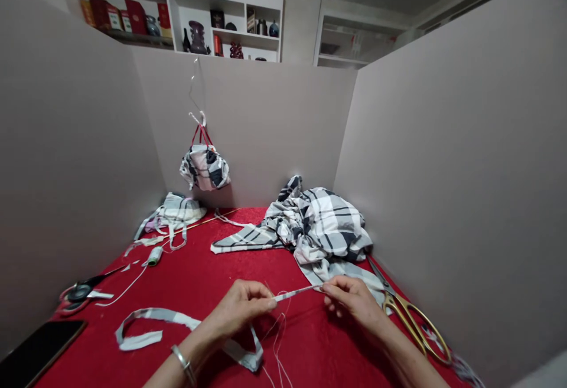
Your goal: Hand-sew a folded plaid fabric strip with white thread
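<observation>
A narrow folded fabric strip (296, 292) is stretched between my two hands above the red cloth. My left hand (248, 305) pinches one end, thumb against fingers. At the other end, my right hand (349, 299) closes on the strip with thumb and forefinger. Loose pale thread (279, 346) dangles below the strip, between the hands. A wider length of grey and white fabric strip (168, 315) curls on the table left of my left wrist and passes beneath it; whether it joins the held piece is hidden. No needle can be made out.
Crumpled plaid fabric (328, 222) lies at the back right, with gold-handled scissors (411, 323) beside it. On the left are small scissors (80, 293), a thread spool (155, 256), fabric scraps (179, 211) and a phone (39, 352). A plaid bundle (205, 168) hangs on the back panel (274, 122).
</observation>
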A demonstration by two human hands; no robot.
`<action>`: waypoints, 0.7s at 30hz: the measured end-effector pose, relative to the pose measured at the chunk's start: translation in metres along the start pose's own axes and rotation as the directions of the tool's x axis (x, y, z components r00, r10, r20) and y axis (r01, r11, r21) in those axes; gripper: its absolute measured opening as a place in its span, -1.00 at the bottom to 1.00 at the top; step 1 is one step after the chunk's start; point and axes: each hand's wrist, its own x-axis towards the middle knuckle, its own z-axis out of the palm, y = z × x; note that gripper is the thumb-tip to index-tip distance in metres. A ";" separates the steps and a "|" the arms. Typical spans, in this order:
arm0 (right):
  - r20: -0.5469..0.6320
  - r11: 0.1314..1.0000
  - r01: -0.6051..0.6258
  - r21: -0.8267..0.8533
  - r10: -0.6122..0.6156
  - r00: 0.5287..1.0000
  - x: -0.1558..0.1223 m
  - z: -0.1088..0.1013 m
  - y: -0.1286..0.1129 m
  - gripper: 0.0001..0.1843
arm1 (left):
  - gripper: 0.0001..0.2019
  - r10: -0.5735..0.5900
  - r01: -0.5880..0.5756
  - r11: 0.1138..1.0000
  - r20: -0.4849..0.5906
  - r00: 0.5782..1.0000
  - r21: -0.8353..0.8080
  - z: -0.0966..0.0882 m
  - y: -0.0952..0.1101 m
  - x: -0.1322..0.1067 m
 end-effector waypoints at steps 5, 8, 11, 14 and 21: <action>-0.120 0.999 -0.008 0.032 0.012 0.993 0.004 0.011 0.003 -0.68 | -0.73 0.097 -0.119 0.974 -0.123 0.988 -0.193 0.010 0.009 0.003; -0.151 1.000 0.003 0.029 0.001 0.989 0.007 0.022 0.004 -0.69 | -0.72 0.029 -0.047 0.928 -0.053 0.998 -0.370 0.018 0.012 0.004; -0.144 0.999 0.050 0.012 -0.047 0.988 0.007 0.031 0.005 -0.66 | -0.73 0.002 0.009 0.898 0.026 1.000 -0.440 0.025 0.009 0.008; -0.124 0.990 0.136 -0.025 -0.138 0.983 0.004 0.035 0.000 -0.64 | -0.71 0.050 -0.051 0.870 -0.016 0.999 -0.491 0.030 0.008 0.016; -0.068 0.894 0.386 -0.229 -0.410 0.909 -0.011 0.030 -0.023 -0.73 | -0.64 -0.089 0.118 0.931 0.100 0.991 -0.345 0.052 0.020 0.030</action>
